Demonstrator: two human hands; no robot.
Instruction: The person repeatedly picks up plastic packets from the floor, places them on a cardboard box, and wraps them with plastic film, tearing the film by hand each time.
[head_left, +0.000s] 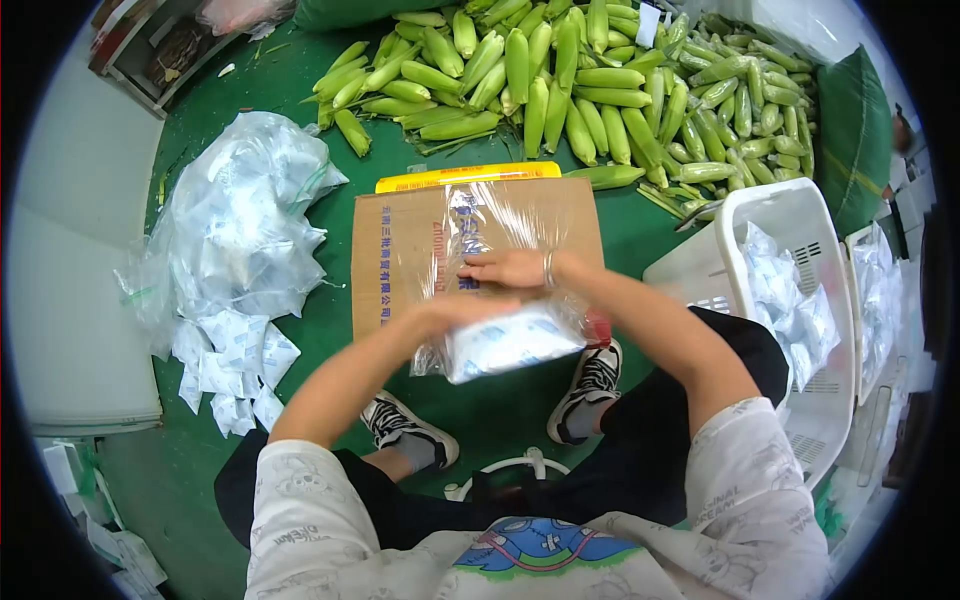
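Clear plastic bag of white sachets (505, 345): grasped by left hand (450, 312) at its near-left edge, right hand (510, 268) pressed on its film above, held over a flat brown cardboard box (400, 250) on the green floor (500, 410). Beyond the hands, a heap of green husked corn cobs (590, 90). Left of the hands, a crumpled clear bag with loose white sachets (235, 250); right, a white plastic basket (800, 215) holding more sachets.

Both arms bent inward, forearms converging at centre. Left hand (440, 315) at 9 o'clock, fingers curled, palm down. Right hand (510, 268) at 12 o'clock, flat, fingers pointing left, ring on finger.
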